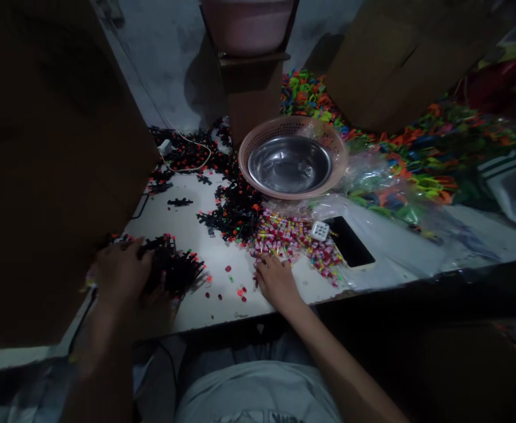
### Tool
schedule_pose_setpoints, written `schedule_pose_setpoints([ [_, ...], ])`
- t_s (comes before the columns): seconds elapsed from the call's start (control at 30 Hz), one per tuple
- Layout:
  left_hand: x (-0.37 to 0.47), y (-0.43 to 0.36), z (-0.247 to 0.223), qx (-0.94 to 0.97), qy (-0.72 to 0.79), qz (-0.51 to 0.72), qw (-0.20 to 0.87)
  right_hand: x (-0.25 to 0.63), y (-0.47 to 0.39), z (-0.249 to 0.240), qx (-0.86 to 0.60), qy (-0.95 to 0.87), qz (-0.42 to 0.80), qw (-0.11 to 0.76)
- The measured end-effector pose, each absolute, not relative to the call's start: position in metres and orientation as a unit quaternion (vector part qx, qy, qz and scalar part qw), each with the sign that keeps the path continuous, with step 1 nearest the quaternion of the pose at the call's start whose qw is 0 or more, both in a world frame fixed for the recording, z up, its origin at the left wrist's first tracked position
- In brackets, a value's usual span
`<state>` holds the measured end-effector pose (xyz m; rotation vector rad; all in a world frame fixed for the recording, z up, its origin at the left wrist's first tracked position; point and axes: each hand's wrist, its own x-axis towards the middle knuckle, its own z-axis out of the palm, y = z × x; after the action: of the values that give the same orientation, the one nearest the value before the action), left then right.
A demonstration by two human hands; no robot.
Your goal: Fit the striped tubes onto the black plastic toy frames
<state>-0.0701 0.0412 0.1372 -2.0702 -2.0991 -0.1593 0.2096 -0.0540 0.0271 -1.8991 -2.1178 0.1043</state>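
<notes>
From my head view, my left hand (123, 267) clutches one bunch of black plastic pieces (176, 270) on the white table (223, 258), while my right hand (275, 279) rests open, fingertips touching one heap of pink sticks (293, 238), beside one phone (350, 241).

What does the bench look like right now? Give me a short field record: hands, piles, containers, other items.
left hand: on a pile of black parts, grip unclear
right hand: fingertips at the edge of the pink sticks, holding nothing visible
table: white, with loose red bits between the hands
black heap: behind the sticks
basket: pink, steel bowl inside
phone: dark screen, right of the sticks
coloured parts: heaped at far right
</notes>
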Motion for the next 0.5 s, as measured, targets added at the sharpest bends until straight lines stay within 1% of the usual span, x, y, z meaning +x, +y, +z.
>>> schedule_pose_setpoints([
  [0.07,-0.042,0.058,0.123,-0.767,-0.635,-0.063,0.07,0.212,-0.053,0.028,-0.669,-0.725,0.047,0.158],
  [0.17,0.007,0.09,0.094,-0.837,-0.545,-0.047,-0.009,0.216,-0.05,0.028,-0.682,-0.707,0.061,0.178],
  [0.3,0.047,0.125,0.065,-0.863,-0.501,-0.036,-0.049,0.227,-0.051,0.025,-0.679,-0.701,0.06,0.208],
  [0.4,0.05,0.135,0.061,-0.866,-0.494,-0.041,-0.067,0.237,-0.056,0.021,-0.679,-0.685,0.067,0.255],
  [0.5,0.042,0.134,0.069,-0.863,-0.494,-0.06,-0.088,0.245,-0.064,0.016,-0.687,-0.649,0.08,0.317],
])
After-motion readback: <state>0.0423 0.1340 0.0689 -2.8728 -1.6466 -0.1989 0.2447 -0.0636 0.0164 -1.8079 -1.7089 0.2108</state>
